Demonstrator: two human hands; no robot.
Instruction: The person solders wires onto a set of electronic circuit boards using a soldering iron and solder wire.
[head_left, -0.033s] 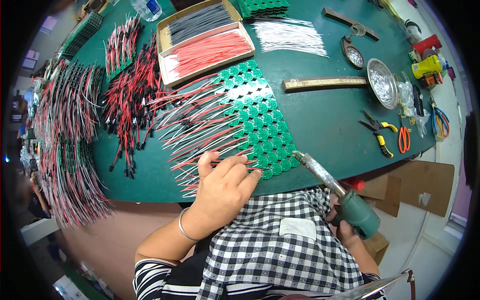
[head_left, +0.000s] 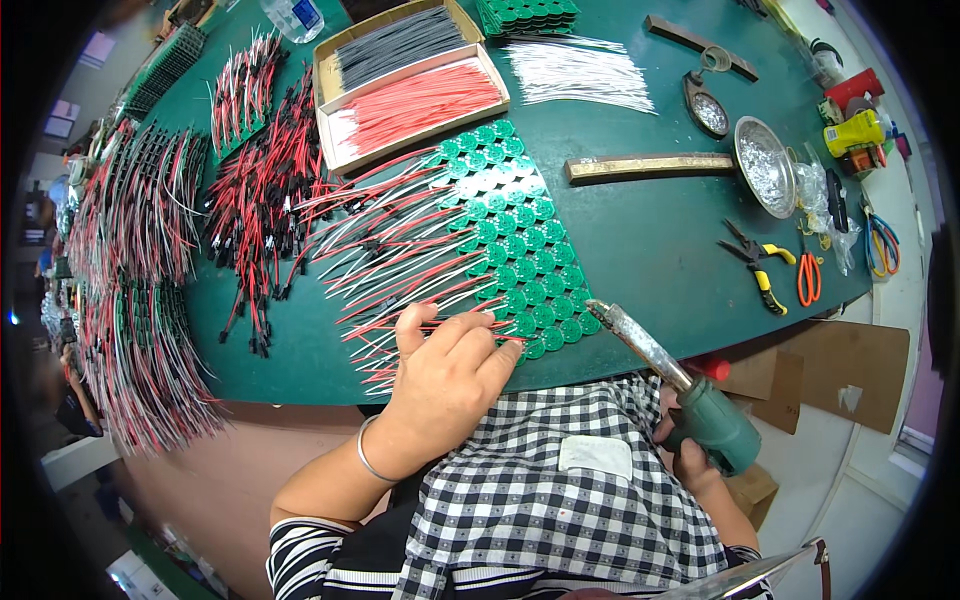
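A panel of round green circuit boards (head_left: 525, 265) lies near the table's front edge, with red and white wires (head_left: 400, 255) running left from it. Over its near left corner, my left hand (head_left: 447, 370) is closed, its thumb and forefinger pinching a red wire (head_left: 508, 339) at the boards. My right hand (head_left: 692, 462), partly hidden, is wrapped round the green handle of a soldering iron (head_left: 718, 428). The iron's tip points up and left, beside the panel's near right edge; whether it touches a board I cannot tell.
A box (head_left: 330, 125) of black and red wires stands behind the panel, with white wires (head_left: 580, 75) beside it. Bundles of wired boards (head_left: 140, 220) lie left. On the right are a metal bar (head_left: 650, 168), a solder dish (head_left: 766, 168) and pliers (head_left: 758, 265).
The soldering iron has shifted very slightly, its tip a touch higher. My left hand and the panel look the same.
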